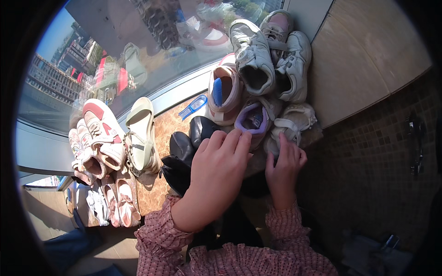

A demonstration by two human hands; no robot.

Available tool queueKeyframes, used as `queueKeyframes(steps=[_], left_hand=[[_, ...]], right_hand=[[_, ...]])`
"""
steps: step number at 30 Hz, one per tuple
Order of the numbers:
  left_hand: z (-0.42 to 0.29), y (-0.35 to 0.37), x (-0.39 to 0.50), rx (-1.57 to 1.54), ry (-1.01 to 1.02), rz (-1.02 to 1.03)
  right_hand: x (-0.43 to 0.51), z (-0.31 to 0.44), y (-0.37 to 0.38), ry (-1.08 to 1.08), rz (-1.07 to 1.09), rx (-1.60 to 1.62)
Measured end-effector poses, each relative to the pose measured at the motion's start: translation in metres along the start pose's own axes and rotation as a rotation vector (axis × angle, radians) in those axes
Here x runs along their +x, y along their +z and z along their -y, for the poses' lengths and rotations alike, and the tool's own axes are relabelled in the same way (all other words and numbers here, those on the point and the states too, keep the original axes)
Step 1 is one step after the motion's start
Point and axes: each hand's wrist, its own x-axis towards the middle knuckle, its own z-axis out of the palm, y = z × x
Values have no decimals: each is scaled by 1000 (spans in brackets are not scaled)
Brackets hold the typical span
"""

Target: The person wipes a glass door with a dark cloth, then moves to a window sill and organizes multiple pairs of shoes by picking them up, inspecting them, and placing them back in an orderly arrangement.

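My left hand (pixel 221 165) has its fingers curled over the heel of a purple-lined shoe (pixel 253 119), whose opening faces me. To the right, my right hand (pixel 285 164) rests with thumb and fingertips at the near end of a white sandal (pixel 288 126) with pearl-like beads. Part of that sandal lies behind my fingers. Just past the purple-lined shoe stands a pale pink shoe (pixel 224 100) with a blue item (pixel 217 92) inside. Black leather shoes (pixel 183 146) lie left of my left hand, partly covered by it.
White sneakers (pixel 252 58) are stacked at the back right against a tiled wall (pixel 359 62). A blue-framed clear plastic piece (pixel 193 107) lies by the window frame. Green sandals (pixel 141 138), red-and-white sneakers (pixel 103 131) and pink flats (pixel 126 200) line the left of the marble-patterned ledge (pixel 152 196).
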Motion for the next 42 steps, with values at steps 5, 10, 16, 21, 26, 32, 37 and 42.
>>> queueKeyframes(steps=[5, 10, 16, 21, 26, 32, 37, 42], left_hand=[[9, 29, 10, -51, 49, 46], [19, 41, 13, -96, 5, 213], [21, 44, 14, -157, 44, 164], [27, 5, 18, -242, -70, 49], [71, -11, 47, -24, -275, -99], [99, 18, 78, -77, -295, -167], [94, 30, 85, -227, -317, -192], [122, 53, 90, -204, -477, -158]], right_hand=[[-6, -18, 6, 34, 11, 32], [3, -4, -8, -36, -135, 5], [34, 16, 1, -214, 85, 369], [46, 16, -7, -226, 181, 375], [89, 23, -31, -149, 5, 325], [156, 44, -4, -123, -124, -19], [170, 32, 26, 6, -84, -88], [170, 22, 40, -35, -202, -87]])
